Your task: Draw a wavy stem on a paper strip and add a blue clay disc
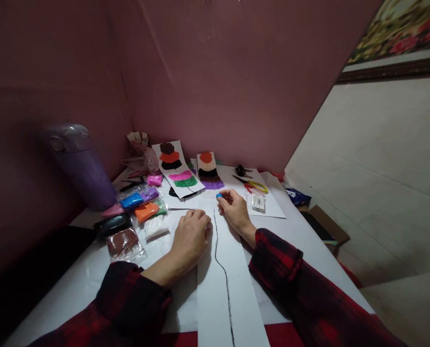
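A long white paper strip point(222, 289) with a wavy black line down its middle lies on the table in front of me. My left hand point(191, 236) rests on the strip's left edge, fingers curled under, pressing it flat. My right hand point(234, 208) is at the strip's far end, pinching a small blue lump of clay point(219, 195) between thumb and fingertips. Both sleeves are red and black plaid.
Bags of coloured clay point(142, 205) lie at the left beside a purple flask point(81, 164). Finished clay-covered sheets point(177, 168) lean near the pink wall. Scissors point(253, 185) and a small packet point(258, 201) lie right of my hand. A cardboard box point(325, 224) sits off the table's right edge.
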`<action>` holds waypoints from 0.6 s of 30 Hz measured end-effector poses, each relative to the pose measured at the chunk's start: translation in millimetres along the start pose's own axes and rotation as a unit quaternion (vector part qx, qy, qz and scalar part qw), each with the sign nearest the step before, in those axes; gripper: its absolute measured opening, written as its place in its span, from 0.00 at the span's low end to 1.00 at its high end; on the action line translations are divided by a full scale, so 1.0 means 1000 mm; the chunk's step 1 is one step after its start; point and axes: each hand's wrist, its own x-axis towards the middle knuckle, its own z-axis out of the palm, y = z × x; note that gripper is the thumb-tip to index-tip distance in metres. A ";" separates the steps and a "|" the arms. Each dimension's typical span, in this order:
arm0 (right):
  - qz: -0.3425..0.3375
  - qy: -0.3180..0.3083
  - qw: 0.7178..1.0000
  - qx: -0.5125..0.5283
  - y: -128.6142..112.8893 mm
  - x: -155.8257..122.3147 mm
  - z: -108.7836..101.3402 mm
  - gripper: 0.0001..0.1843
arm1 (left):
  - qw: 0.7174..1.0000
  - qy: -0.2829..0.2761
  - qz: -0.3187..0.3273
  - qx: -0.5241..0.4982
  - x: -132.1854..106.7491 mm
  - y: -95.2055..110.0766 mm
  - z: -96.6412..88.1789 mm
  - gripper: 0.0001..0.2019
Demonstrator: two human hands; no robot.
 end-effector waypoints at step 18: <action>-0.074 -0.044 0.987 -0.139 0.009 -0.010 -0.009 0.06 | 0.999 -0.025 0.002 0.039 -0.001 0.002 -0.004 0.12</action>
